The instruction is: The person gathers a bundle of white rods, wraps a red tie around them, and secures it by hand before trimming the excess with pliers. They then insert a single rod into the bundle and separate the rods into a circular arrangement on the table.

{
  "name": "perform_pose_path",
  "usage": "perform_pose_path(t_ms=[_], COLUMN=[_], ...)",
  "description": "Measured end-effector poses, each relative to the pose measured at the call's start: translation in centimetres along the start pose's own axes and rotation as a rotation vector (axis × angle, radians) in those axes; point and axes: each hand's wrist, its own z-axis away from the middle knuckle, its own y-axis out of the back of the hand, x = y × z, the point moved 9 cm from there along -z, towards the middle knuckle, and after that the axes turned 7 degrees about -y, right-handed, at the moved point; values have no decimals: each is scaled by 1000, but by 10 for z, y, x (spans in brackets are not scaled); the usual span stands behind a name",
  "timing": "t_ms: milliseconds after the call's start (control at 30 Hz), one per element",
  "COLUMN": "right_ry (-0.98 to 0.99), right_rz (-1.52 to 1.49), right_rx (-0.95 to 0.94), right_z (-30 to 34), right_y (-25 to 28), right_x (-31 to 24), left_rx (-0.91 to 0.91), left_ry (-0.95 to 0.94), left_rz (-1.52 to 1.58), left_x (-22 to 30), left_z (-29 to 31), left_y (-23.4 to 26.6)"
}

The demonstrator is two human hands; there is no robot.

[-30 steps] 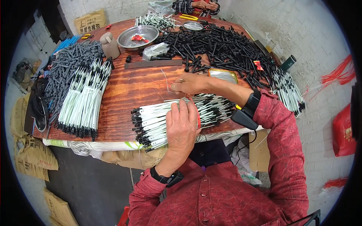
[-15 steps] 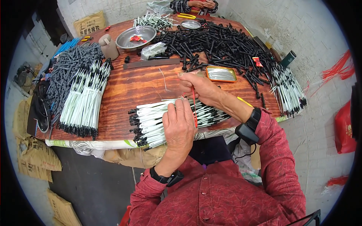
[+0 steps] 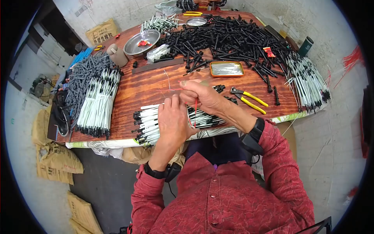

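the left hand (image 3: 172, 121) pressed flat on a bundle of white plastic tubes with black tips (image 3: 150, 124) at the near edge of the wooden table (image 3: 148, 85), fingers spread narrow. the right hand (image 3: 202, 95) pinched a thin red string (image 3: 193, 113) over it. judging by this, tying was only begun; a finished-looking bundled pile (image 3: 97, 102) lay left, loose black parts (image 3: 230, 39) remained beyond, yellow-handled pliers (image 3: 249, 99) just right.

A tan printed sack (image 3: 102, 32) leans against the wall beyond the counter's (image 3: 148, 87) far left corner. Brown paper sacks (image 3: 54, 165) lie on the floor below its left edge. A small red packet (image 3: 269, 52) rests toward the far right.
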Motion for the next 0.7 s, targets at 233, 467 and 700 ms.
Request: perform_pose_path(t_ms=[233,467,700], right_ry=[121,133,44], right_rz=[6,-1,-181], right_rx=[-69,-97,-99], right_z=[9,-2,-16], right_y=[-1,-11,24], right_x=[-8,-23,-7], left_rx=[260,183,94], left_ry=[-273,-229,-132], left_rz=[-45,74,40], left_x=[1,-3,-15], left_z=[-6,-20,-46], left_y=[9,17,-7])
